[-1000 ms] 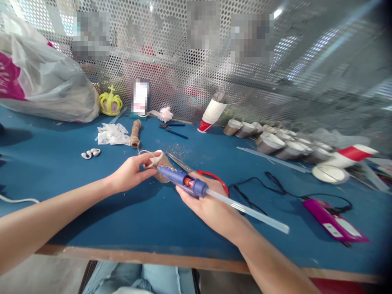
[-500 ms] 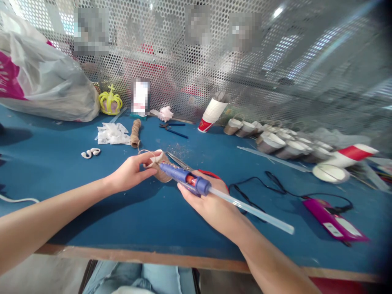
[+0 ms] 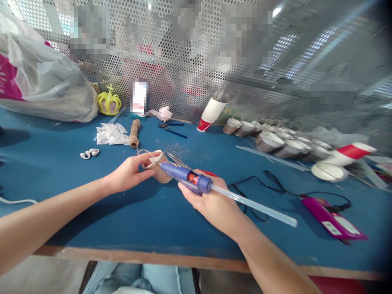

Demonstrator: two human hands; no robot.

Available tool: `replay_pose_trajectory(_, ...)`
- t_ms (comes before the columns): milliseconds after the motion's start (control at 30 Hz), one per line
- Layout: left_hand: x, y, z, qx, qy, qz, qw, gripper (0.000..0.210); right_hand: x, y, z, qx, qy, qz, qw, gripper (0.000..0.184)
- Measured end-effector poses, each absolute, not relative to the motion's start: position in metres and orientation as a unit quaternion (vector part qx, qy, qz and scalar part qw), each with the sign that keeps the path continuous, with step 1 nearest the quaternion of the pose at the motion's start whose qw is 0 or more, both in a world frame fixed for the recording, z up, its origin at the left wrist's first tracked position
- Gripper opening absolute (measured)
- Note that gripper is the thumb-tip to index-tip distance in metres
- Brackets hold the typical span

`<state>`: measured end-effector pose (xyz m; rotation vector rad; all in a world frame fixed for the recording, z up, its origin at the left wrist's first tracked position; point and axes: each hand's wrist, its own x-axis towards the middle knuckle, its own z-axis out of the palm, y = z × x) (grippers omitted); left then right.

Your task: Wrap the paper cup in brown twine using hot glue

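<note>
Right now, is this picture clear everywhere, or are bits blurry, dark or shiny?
Head view: the glue gun and left hand look fairly clear; head view: the perforated panel smears toward the upper right, with pixelated patches; head view: the right edge darkens, shadow falls below the left forearm, and the translucent stick shines.

Desk (image 3: 147, 222) deep blue, brown edge. Glue gun (image 3: 177, 171) blue-violet, orange inside; glue stick (image 3: 255, 205) translucent white. Small cup (image 3: 162, 174) tan, white inside. Twine (image 3: 134, 132), 9 o'clock: light brown. Bag (image 3: 53, 81), 10 o'clock: greyish white, magenta patch. Stacked cups (image 3: 211, 113), 1 o'clock: white over red. Wall (image 3: 171, 57), 12 o'clock: grey, hole-dotted. Pack (image 3: 321, 212), 4 o'clock: magenta, white patches.
</note>
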<state>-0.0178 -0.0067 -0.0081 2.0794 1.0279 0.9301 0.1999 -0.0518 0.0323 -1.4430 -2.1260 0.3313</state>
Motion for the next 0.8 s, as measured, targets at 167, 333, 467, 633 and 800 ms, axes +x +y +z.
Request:
replay_pose_trajectory(167,-0.0192,-0.0059,-0.0089,0.797,0.383,0.347,0.314,0.02,0.1995,-0.0511,0.0332,-0.538,-0.786,0.118,0.282,0.015)
replay_pose_trajectory(333,-0.0187,-0.0069,-0.0066,0.801,0.386,0.337,0.31,0.02,0.1993,-0.0519,0.034,-0.531,-0.794,0.113,0.275,0.013)
replay_pose_trajectory(467,-0.0184,-0.0072,-0.0062,0.801,0.388,0.336,0.307,0.02,0.1991,-0.0521,0.0335,-0.525,-0.798,0.105,0.276,0.014)
replay_pose_trajectory(633,-0.0181,-0.0072,-0.0076,0.799,0.388,0.339,0.31,0.032,0.1967,-0.0548,0.0352,-0.54,-0.787,0.112,0.275,0.014)
replay_pose_trajectory(800,-0.0188,-0.0065,-0.0092,0.8,0.387,0.34,0.307,0.042,0.1963,-0.0552,0.0377,-0.526,-0.802,0.11,0.26,0.011)
